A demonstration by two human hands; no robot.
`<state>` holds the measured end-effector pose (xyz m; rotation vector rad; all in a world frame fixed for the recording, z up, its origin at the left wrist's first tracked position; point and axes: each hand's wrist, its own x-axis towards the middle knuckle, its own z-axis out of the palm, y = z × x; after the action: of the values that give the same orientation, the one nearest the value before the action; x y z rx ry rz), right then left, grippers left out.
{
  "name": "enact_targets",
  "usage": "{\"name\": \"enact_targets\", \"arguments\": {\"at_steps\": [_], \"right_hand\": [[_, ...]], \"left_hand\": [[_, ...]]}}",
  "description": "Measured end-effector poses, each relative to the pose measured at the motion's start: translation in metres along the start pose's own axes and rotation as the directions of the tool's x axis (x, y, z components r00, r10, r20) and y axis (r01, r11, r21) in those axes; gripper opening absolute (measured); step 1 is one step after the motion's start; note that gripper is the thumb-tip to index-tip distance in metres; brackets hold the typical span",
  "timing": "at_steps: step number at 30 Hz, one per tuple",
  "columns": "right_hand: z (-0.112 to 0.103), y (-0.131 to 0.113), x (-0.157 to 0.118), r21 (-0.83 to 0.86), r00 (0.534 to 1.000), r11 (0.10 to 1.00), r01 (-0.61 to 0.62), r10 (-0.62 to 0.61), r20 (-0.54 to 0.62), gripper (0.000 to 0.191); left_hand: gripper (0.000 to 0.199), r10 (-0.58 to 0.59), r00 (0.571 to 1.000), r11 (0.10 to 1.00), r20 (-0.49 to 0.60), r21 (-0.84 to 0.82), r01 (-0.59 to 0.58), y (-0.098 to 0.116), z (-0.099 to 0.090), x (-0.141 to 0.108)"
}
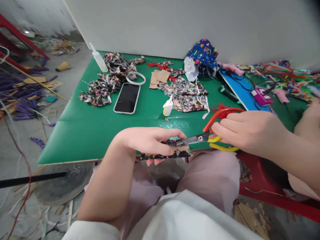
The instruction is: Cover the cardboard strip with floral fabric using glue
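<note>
Near the table's front edge, my left hand is closed on a flat piece of dark floral fabric with brown card showing on it. My right hand grips scissors with red and yellow handles. Their blades point left and lie against the fabric piece by my left fingers; whether they are parted is hard to tell. Just beyond, a small white glue bottle stands on the green table.
A phone, white ring, floral fabric heaps, brown cards and a tall bottle lie across the table. Blue fabric, a purple box and colourful strips are at right, beside another person's hand.
</note>
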<state>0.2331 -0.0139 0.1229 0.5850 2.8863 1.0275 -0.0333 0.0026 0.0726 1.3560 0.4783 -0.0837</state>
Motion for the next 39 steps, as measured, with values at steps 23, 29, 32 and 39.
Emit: {"name": "enact_targets", "arguments": {"at_steps": [23, 29, 32, 39], "right_hand": [[0.012, 0.003, -0.02, 0.02, 0.986, 0.996, -0.09, 0.086, 0.143, 0.044], [0.013, 0.007, -0.023, 0.025, 0.979, 0.995, -0.094, 0.088, 0.185, 0.042], [0.013, 0.007, -0.022, 0.032, 0.98, 0.996, -0.089, 0.082, 0.181, 0.04], [0.015, 0.009, -0.022, 0.059, 0.985, 0.996, -0.073, 0.062, 0.163, 0.039]], "left_hand": [[0.036, -0.039, 0.984, 0.999, -0.174, -0.043, 0.032, -0.003, -0.002, 0.0], [0.044, 0.007, 0.992, 0.998, -0.129, 0.068, 0.001, -0.005, -0.002, -0.001], [0.047, 0.03, 0.993, 0.996, -0.116, 0.086, -0.02, -0.004, -0.002, 0.0], [0.049, 0.029, 0.994, 0.993, -0.104, 0.113, -0.017, -0.004, -0.002, -0.001]]}}
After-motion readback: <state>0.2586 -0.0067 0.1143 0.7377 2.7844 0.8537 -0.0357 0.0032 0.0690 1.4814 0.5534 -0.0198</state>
